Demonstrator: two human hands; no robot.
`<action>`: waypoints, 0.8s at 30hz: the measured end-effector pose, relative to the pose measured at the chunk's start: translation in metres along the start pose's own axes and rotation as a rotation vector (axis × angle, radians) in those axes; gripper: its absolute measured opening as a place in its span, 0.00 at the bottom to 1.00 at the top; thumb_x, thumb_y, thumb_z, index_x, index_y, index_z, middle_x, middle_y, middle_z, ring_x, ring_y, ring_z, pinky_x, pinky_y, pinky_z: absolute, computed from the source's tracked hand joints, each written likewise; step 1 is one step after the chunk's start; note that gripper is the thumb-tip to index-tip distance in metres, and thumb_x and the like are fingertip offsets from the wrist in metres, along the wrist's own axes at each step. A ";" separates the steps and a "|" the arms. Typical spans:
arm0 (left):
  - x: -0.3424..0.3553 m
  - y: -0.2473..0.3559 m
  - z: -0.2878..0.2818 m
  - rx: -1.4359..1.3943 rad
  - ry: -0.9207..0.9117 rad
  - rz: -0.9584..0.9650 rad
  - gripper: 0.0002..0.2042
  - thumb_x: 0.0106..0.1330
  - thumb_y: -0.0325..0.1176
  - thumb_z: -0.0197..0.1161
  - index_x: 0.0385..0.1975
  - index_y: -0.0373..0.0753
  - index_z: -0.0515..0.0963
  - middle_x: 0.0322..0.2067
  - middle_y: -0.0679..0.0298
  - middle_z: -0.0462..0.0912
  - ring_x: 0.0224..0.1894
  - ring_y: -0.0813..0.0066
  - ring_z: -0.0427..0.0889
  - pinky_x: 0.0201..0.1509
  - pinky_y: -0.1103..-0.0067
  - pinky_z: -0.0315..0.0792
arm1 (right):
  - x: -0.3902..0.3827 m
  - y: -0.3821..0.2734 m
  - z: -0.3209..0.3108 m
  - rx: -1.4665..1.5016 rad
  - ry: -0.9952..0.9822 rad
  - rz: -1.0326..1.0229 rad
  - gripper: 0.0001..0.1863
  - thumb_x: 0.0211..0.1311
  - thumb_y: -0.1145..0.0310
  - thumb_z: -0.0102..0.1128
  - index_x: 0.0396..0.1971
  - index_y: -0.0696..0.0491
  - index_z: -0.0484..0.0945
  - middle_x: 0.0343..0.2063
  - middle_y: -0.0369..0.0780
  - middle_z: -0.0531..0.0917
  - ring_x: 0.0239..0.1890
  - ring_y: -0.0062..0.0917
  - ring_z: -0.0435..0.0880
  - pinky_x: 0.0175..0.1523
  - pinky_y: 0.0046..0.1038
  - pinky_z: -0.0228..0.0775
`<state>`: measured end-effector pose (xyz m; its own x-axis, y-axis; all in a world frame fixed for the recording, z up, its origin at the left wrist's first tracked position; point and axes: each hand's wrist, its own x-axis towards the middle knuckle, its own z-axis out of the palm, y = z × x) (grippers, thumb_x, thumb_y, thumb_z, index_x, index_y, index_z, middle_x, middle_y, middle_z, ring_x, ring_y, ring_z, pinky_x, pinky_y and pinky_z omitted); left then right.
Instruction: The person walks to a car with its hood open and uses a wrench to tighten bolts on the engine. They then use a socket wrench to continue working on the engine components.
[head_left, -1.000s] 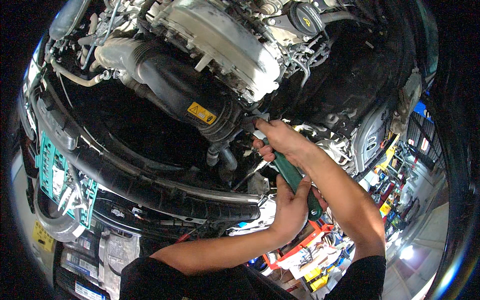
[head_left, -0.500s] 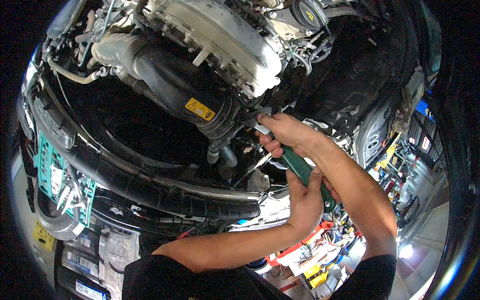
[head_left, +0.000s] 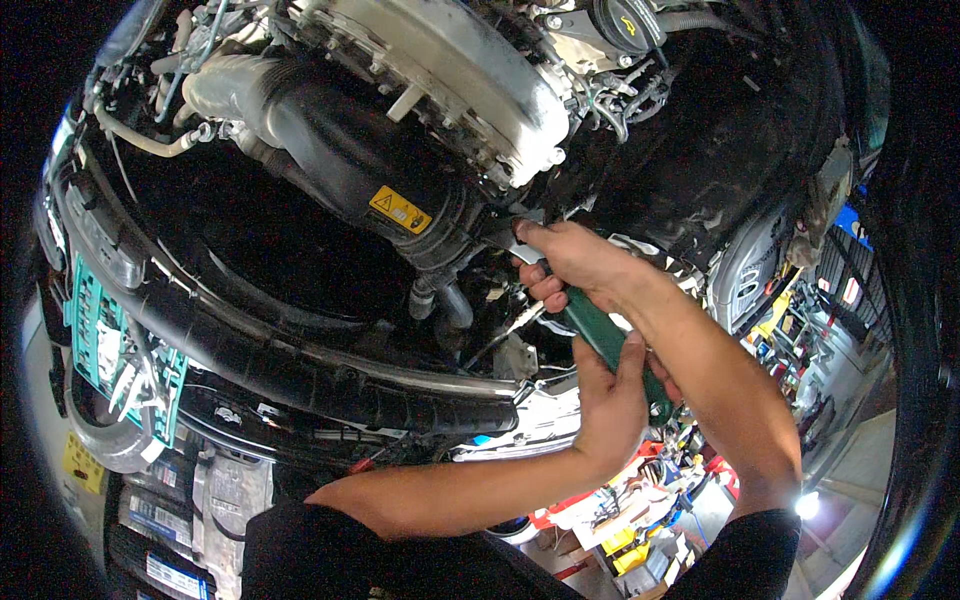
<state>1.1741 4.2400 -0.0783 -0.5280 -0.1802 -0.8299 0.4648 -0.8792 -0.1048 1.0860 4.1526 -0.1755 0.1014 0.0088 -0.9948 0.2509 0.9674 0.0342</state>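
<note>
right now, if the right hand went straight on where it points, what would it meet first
Past the green-handled tool it grips, the right hand would probably meet the end of the black duct beside the yellow label, though depth is unclear.

Hands [head_left: 590,265]: two, one right and one left
Green-handled tool [head_left: 592,325]: one
Black sleeves [head_left: 310,555]: two
Thick black duct [head_left: 335,150]: one
Yellow warning label [head_left: 400,210]: one
Round black cap [head_left: 628,24]: one
Pale engine cover [head_left: 460,75]: one
Teal perforated tray [head_left: 88,320]: one
Tyres [head_left: 140,545]: at least two, exact number unclear
Yellow bins [head_left: 630,557]: more than one, too small to count exactly
</note>
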 end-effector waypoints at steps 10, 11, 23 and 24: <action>-0.025 0.048 -0.074 0.227 0.013 -0.057 0.10 0.75 0.30 0.56 0.46 0.40 0.61 0.22 0.60 0.74 0.14 0.68 0.75 0.15 0.73 0.72 | 0.011 0.034 0.043 0.359 0.120 -0.203 0.20 0.79 0.55 0.44 0.53 0.58 0.69 0.34 0.50 0.83 0.27 0.36 0.85 0.33 0.42 0.84; -0.023 0.044 -0.070 0.216 0.023 -0.055 0.10 0.74 0.30 0.58 0.47 0.41 0.63 0.23 0.60 0.75 0.15 0.67 0.76 0.15 0.72 0.73 | 0.011 0.033 0.043 0.359 0.125 -0.215 0.18 0.79 0.56 0.45 0.50 0.57 0.69 0.30 0.47 0.81 0.24 0.32 0.81 0.28 0.37 0.80; 0.000 -0.003 -0.010 -0.007 0.019 0.123 0.11 0.78 0.34 0.55 0.52 0.43 0.63 0.28 0.62 0.76 0.20 0.70 0.77 0.20 0.73 0.74 | 0.003 0.010 0.009 0.105 0.014 -0.088 0.14 0.78 0.56 0.48 0.38 0.52 0.66 0.22 0.32 0.68 0.16 0.12 0.61 0.16 0.19 0.53; 0.000 -0.005 -0.008 -0.021 0.023 0.112 0.11 0.78 0.34 0.55 0.52 0.43 0.63 0.28 0.62 0.76 0.21 0.71 0.77 0.21 0.74 0.74 | 0.002 0.009 0.008 0.069 0.020 -0.089 0.15 0.78 0.56 0.48 0.37 0.52 0.66 0.21 0.32 0.68 0.16 0.12 0.60 0.16 0.19 0.53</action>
<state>1.1779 4.2479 -0.0824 -0.4554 -0.2667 -0.8494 0.5354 -0.8443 -0.0219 1.0960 4.1592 -0.1767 0.0564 -0.0711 -0.9959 0.3235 0.9450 -0.0491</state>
